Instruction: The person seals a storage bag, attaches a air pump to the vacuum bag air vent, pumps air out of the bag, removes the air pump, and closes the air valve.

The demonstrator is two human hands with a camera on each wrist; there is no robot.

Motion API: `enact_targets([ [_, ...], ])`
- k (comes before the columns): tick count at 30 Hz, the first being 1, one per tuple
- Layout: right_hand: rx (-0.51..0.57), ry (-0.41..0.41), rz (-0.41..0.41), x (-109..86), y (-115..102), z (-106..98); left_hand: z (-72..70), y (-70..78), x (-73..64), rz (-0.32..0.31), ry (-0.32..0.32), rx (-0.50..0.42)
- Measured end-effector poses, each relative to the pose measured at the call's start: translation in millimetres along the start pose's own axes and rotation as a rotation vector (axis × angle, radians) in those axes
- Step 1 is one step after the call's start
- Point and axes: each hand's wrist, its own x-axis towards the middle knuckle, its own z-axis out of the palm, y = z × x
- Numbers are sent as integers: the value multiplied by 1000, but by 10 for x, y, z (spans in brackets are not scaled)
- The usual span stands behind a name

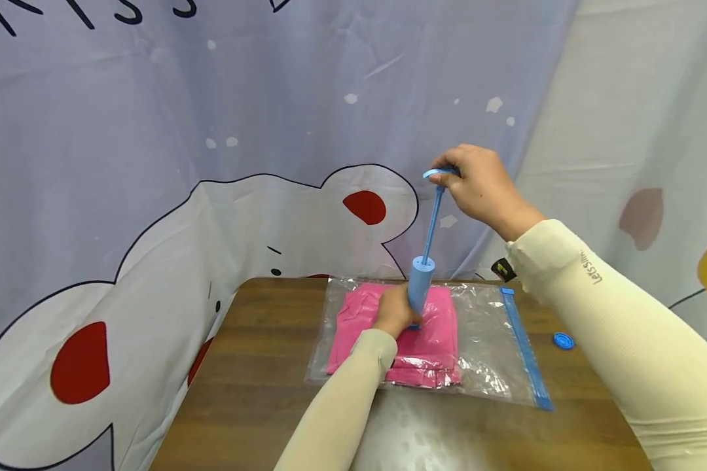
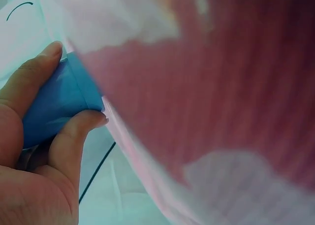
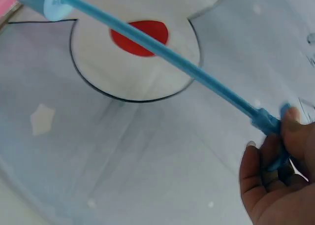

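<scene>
Brown wood-grain counter [image 1: 259, 392], folded pink fabric [image 1: 438, 340] in a clear plastic blue-zip bag [image 1: 483, 327]. Left hand [image 1: 395, 311] grips the cylindrical light-blue plastic pump [image 1: 421, 281] over it, I'd guess for steadiness, while the right hand [image 1: 480, 180] pinches its flat blue handle [image 1: 433, 173] up high.

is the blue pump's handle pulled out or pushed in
Pulled out: a long rod shows between the barrel and the handle.

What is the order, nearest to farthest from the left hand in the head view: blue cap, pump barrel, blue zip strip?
1. Pump barrel: gripped by left hand.
2. Blue zip strip: to the right.
3. Blue cap: farther right.
</scene>
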Motion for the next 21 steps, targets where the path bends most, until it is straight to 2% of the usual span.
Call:
enact_targets([
  [2, -9, 11, -3, 24, -38, -22, -11, -7, -5, -9, -1, -11],
  [4, -15, -9, -9, -10, -21, 40, -19, -9, -17, -13, -4, -17],
  [7, -20, -41, -17, -112, 104, 262, -26, -11, -17, -16, -11, -7],
  [11, -13, -139, 5, -313, 311, 628, -35, -24, 20, -1, -6, 26],
  [15, -2, -174, 15, -506, 452, 929, -23, -37, 32, 24, 4, 26],
  [18, 8, -172, 20, -592, 510, 1074, 2, -50, 31, 31, 7, 29],
  [21, 24, -175, 23, -615, 525, 1121, 21, -65, 41, 36, 25, 40],
])
